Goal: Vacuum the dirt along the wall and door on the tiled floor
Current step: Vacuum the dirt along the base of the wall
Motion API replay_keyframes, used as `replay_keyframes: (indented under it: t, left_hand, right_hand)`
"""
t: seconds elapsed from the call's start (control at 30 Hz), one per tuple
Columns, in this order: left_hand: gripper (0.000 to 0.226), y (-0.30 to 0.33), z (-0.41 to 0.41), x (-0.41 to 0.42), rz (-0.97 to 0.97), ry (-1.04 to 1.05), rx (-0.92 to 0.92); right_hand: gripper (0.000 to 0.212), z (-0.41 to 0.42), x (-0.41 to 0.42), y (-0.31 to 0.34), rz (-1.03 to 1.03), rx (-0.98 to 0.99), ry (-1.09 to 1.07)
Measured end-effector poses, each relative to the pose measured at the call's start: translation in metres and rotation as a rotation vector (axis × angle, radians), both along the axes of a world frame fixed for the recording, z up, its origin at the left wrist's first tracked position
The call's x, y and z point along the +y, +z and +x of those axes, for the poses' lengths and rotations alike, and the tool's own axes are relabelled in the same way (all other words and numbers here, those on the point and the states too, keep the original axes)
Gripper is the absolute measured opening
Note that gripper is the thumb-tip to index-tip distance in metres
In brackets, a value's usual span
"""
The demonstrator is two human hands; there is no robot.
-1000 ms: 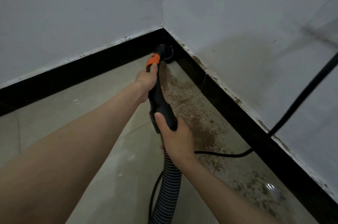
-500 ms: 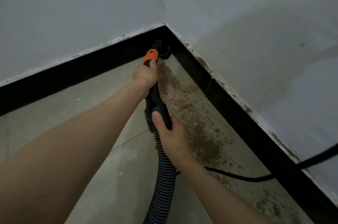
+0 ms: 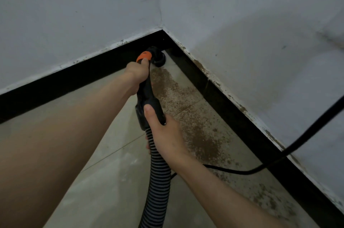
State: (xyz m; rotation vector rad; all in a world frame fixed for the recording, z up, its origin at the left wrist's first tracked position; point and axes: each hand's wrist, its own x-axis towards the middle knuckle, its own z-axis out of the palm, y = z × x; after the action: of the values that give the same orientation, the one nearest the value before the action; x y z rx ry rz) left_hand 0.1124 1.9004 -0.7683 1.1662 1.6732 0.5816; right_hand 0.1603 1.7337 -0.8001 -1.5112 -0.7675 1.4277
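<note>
While both hands keep their grip clamped on the vacuum wand [image 3: 149, 97], left hand [image 3: 136, 74] far, right hand [image 3: 163, 134] near, its nozzle [image 3: 158, 58] has edged left along the far corner; dirt [image 3: 201, 134] still lines the right wall.

Pale glossy tiled floor [image 3: 115, 186], grout lines crossing at a slant. Boxed in by black skirting [image 3: 61, 82] along the bottom of two white walls meeting in a corner. Pretty grubby along the right side: brown dirt [image 3: 201, 134] spread in a band from near the corner down beside the skirting, thickest mid-way, thinner speckles further toward the bottom right. Black round nozzle head [image 3: 158, 58] down at the floor right by the corner, at the top end of the dirt. Thin black cable [image 3: 242, 171] lying across the dirty patch, then lifting off up the right wall.
</note>
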Motion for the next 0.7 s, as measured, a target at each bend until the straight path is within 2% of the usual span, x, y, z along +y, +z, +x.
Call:
replay_keyframes:
  t: [0.23, 0.43, 0.7]
  left_hand:
    - [0.057, 0.011, -0.003, -0.005, -0.025, -0.027, -0.019]
    - [0.057, 0.018, -0.003, -0.011, -0.051, -0.058, -0.032]
    - [0.056, 0.023, 0.002, -0.024, -0.058, -0.047, -0.041]
  right_hand:
    - [0.047, -0.006, -0.002, 0.012, -0.026, -0.039, -0.025]
    - [0.058, -0.006, -0.008, 0.019, -0.03, -0.044, -0.03]
    - [0.053, -0.005, -0.017, 0.024, -0.04, -0.042, -0.043]
